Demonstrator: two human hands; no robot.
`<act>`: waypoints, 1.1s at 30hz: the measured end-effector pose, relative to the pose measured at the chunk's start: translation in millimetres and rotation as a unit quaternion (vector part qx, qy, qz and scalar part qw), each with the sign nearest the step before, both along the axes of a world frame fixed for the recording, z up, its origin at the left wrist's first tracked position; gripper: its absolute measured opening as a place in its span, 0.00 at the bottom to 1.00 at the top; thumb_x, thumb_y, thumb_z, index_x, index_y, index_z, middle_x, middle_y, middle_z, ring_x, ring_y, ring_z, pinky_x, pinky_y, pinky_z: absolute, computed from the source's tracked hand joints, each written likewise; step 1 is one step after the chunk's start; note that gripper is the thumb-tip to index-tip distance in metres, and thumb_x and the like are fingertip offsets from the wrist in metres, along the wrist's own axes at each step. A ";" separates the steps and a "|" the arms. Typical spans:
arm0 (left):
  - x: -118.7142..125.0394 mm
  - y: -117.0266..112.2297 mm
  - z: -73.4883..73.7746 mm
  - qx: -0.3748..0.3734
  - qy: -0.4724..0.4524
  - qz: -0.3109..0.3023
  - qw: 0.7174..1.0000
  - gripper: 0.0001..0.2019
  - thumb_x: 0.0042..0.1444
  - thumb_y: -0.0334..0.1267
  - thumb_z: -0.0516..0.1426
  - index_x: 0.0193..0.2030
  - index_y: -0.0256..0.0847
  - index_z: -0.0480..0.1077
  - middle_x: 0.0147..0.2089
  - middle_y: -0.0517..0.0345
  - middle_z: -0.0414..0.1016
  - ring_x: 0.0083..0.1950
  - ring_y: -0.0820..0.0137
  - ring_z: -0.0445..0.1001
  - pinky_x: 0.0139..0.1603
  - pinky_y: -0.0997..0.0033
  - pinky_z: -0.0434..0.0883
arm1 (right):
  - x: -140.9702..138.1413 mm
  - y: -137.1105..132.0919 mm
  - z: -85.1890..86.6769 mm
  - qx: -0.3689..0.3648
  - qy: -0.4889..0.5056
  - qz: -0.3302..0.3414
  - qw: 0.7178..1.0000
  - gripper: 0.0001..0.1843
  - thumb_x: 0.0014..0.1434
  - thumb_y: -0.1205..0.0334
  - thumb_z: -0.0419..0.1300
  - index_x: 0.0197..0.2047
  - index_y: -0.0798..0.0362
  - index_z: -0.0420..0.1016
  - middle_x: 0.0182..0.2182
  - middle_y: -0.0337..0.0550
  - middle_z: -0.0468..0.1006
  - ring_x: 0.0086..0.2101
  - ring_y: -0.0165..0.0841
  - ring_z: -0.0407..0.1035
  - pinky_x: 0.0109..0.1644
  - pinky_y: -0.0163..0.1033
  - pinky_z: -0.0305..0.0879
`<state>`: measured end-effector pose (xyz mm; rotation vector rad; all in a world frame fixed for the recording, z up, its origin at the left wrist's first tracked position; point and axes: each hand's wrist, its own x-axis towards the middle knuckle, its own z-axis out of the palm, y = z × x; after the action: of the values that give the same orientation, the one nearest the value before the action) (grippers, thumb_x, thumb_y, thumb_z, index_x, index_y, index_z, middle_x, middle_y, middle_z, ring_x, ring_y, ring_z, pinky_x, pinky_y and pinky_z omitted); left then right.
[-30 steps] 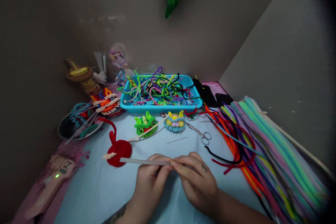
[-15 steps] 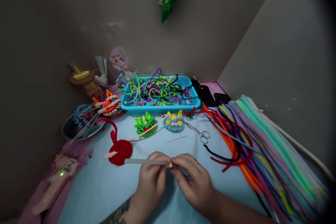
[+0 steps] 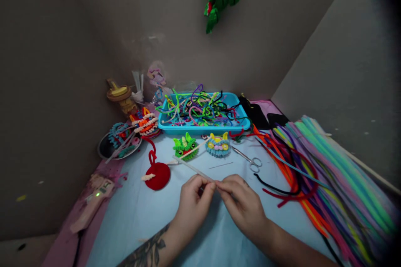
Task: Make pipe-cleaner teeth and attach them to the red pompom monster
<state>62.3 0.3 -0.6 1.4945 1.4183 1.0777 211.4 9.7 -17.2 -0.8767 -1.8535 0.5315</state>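
A pale translucent glue stick (image 3: 196, 170) slants up and left from my fingers, its far end near the green dragon head. My left hand (image 3: 196, 200) pinches it between thumb and forefinger. Fingertips of my right hand (image 3: 239, 202) are closed at the stick's near end, touching the left fingertips; that end is hidden in the grip. Left of the hands lies a red fuzzy disc (image 3: 159, 176) with a curled red stem and a small cream piece. Beyond the hands sit a green dragon head (image 3: 185, 149) and a blue-yellow animal head (image 3: 218, 147).
Small scissors (image 3: 247, 157) and a thin needle-like rod (image 3: 221, 165) lie ahead. A blue tray (image 3: 203, 131) holds tangled pipe-cleaner scraps. Bundled pipe cleaners (image 3: 338, 175) cover the right side. At left are a metal bowl (image 3: 103, 152) and a pink device (image 3: 92, 206) with a green light.
The glue stick has swung from nearly level to slanting away up-left. A pale tip between my fingers is now covered. The view has shifted, so the scene sits further right.
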 end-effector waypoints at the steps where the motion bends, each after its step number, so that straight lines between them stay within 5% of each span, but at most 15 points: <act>1: 0.1 0.5 0.5 0.000 0.001 0.001 1.000 0.10 0.58 0.36 0.54 0.28 0.37 0.71 0.26 0.58 0.71 0.29 0.71 0.69 0.30 0.74 0.65 | -0.6 0.5 1.1 -0.007 0.006 -0.005 1.000 0.12 0.60 0.73 0.53 0.43 0.50 0.72 0.30 0.41 0.73 0.33 0.32 0.70 0.35 0.37 0.69; 6: -2.7 1.1 2.9 0.068 0.046 0.000 0.997 0.10 0.58 0.35 0.54 0.26 0.37 0.70 0.26 0.59 0.70 0.29 0.72 0.68 0.31 0.74 0.64 | -3.5 0.8 4.7 -0.106 0.065 -0.001 0.992 0.05 0.61 0.65 0.56 0.36 0.52 0.73 0.31 0.42 0.75 0.34 0.33 0.71 0.36 0.37 0.69; 11: -4.3 -1.6 -1.9 0.154 0.090 -0.023 0.984 0.09 0.58 0.32 0.53 0.29 0.38 0.71 0.29 0.57 0.73 0.32 0.71 0.71 0.33 0.74 0.66 | -4.4 4.4 3.5 -0.242 0.147 0.012 0.959 0.08 0.57 0.58 0.61 0.31 0.54 0.73 0.26 0.40 0.76 0.28 0.32 0.72 0.33 0.36 0.70; 15: -5.4 -0.4 -10.7 0.166 0.100 -0.033 0.980 0.08 0.59 0.33 0.53 0.30 0.38 0.72 0.32 0.54 0.74 0.35 0.69 0.72 0.37 0.71 0.68 | -1.0 10.0 1.2 -0.278 0.139 0.034 0.950 0.11 0.55 0.55 0.62 0.34 0.55 0.74 0.26 0.40 0.77 0.28 0.33 0.73 0.34 0.38 0.71; 22: -4.5 -0.5 -15.3 0.159 0.102 -0.058 0.980 0.08 0.58 0.34 0.54 0.37 0.39 0.74 0.37 0.51 0.77 0.39 0.67 0.73 0.40 0.69 0.70 | 8.3 8.7 1.3 -0.122 0.020 0.008 0.992 0.09 0.60 0.61 0.56 0.37 0.53 0.78 0.31 0.43 0.76 0.34 0.35 0.71 0.38 0.40 0.69; 33: -3.0 3.2 -12.5 0.101 0.092 -0.030 0.990 0.10 0.57 0.35 0.54 0.34 0.35 0.77 0.32 0.52 0.79 0.33 0.67 0.75 0.34 0.71 0.70 | 2.7 14.2 -8.4 -0.002 -0.113 -0.016 0.993 0.08 0.63 0.69 0.48 0.38 0.52 0.67 0.33 0.45 0.69 0.36 0.37 0.67 0.40 0.42 0.66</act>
<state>59.3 3.5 -13.1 1.8108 1.4104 1.0959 214.1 23.8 -25.6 -1.0028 -2.0386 0.4303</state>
